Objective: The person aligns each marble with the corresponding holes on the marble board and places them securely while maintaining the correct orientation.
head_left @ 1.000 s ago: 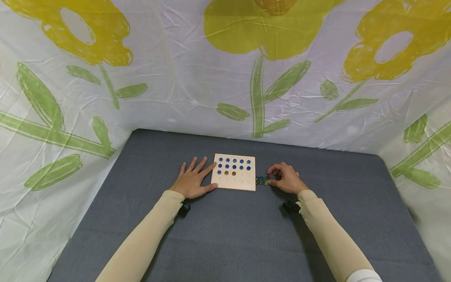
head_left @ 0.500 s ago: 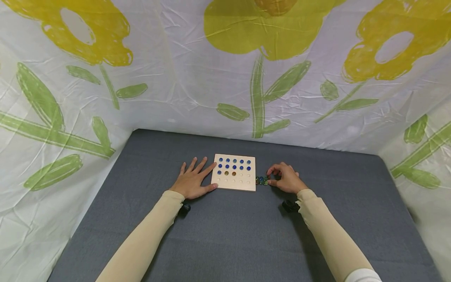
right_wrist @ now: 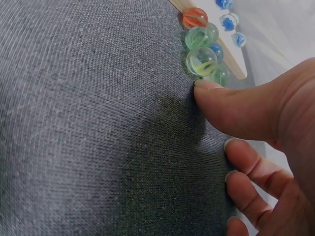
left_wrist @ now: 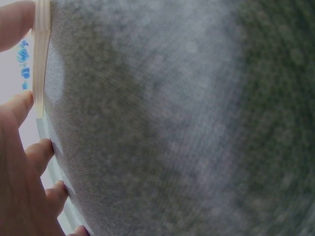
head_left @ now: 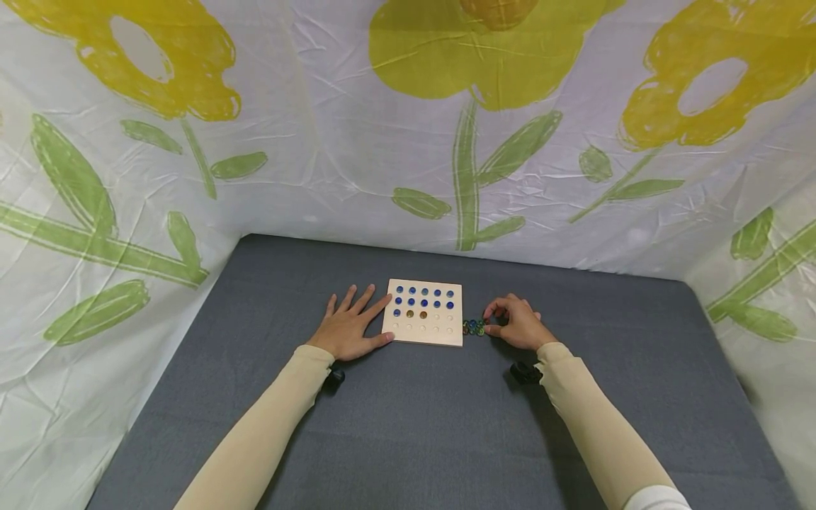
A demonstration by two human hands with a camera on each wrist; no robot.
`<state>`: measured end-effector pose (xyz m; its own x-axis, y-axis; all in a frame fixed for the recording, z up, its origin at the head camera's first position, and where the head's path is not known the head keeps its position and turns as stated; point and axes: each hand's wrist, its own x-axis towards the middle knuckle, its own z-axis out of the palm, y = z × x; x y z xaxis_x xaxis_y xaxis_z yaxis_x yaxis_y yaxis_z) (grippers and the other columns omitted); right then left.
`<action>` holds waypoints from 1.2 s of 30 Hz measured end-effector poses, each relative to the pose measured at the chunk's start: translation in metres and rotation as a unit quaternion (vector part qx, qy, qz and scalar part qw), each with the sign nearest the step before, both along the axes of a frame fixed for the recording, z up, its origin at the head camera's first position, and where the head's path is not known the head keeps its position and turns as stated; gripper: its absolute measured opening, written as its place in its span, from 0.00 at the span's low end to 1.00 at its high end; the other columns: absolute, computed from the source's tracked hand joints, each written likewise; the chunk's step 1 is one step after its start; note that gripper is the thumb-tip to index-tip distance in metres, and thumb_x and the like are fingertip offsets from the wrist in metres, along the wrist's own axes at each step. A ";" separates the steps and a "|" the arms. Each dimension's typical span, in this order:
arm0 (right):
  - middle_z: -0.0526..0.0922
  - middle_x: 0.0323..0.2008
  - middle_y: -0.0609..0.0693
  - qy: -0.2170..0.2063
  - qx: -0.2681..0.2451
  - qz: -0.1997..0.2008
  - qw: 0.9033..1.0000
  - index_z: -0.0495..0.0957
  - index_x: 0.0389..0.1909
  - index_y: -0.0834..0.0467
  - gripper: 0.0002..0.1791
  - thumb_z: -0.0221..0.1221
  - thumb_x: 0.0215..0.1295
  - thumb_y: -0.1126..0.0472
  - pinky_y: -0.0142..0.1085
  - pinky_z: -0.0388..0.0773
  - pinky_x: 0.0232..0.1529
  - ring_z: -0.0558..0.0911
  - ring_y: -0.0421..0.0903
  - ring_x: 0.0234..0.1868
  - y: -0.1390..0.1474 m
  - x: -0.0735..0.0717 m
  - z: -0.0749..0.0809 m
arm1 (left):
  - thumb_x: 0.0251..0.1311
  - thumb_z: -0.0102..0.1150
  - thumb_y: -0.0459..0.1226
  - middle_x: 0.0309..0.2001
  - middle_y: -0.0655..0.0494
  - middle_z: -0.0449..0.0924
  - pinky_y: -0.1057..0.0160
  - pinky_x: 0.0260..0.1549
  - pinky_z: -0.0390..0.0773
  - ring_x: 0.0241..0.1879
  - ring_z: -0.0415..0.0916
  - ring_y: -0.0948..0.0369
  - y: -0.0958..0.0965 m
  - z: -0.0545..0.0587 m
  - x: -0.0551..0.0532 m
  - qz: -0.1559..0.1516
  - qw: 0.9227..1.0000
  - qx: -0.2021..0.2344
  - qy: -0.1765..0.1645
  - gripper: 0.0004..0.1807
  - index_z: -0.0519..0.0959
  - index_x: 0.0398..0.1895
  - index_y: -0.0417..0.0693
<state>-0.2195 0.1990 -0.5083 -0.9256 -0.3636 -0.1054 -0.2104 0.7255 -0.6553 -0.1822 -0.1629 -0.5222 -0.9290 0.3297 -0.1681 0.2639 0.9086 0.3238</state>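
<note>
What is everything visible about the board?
The board is flat, rectangular and pale, looking like wood, with layered sides and four rows of five hollows. It lies on grey cloth. Thirteen hollows hold marbles, mostly blue; seven hold none. The left hand touches its left edge; loose marbles sit beside its right edge, contact unclear.

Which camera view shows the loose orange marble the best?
The right wrist view: the orange marble appears large, its color clear, beside the board. The head view shows the loose marbles only as a tiny cluster, hard to tell apart; the left wrist view does not show it.
</note>
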 end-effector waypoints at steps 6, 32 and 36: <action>0.76 0.40 0.56 0.006 -0.010 -0.011 1.000 0.83 0.40 0.59 0.08 0.70 0.63 0.64 0.54 0.59 0.44 0.72 0.55 0.41 0.001 0.002 0.001 | 0.67 0.46 0.69 0.82 0.49 0.42 0.31 0.72 0.33 0.80 0.32 0.41 -0.001 -0.003 -0.001 -0.001 1.000 0.004 0.001 0.46 0.50 0.83 0.63; 0.81 0.43 0.56 0.053 -0.045 -0.038 0.997 0.83 0.44 0.61 0.10 0.69 0.65 0.63 0.50 0.74 0.43 0.78 0.54 0.43 -0.003 0.021 0.014 | 0.67 0.45 0.70 0.82 0.50 0.41 0.32 0.72 0.32 0.80 0.31 0.42 0.000 -0.004 -0.002 0.004 1.000 -0.001 -0.003 0.46 0.49 0.83 0.65; 0.81 0.42 0.55 0.063 -0.044 -0.043 0.996 0.84 0.44 0.61 0.10 0.70 0.64 0.63 0.49 0.75 0.43 0.78 0.53 0.43 -0.007 0.024 0.016 | 0.66 0.46 0.70 0.82 0.50 0.41 0.32 0.72 0.32 0.80 0.32 0.42 -0.001 -0.004 -0.002 0.004 1.000 -0.003 -0.001 0.47 0.50 0.83 0.64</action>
<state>-0.1954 0.1917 -0.4920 -0.9574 -0.2855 0.0423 -0.2347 0.6847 -0.6900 -0.1839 -0.1634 -0.5262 -0.9314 0.3214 -0.1712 0.2562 0.9124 0.3191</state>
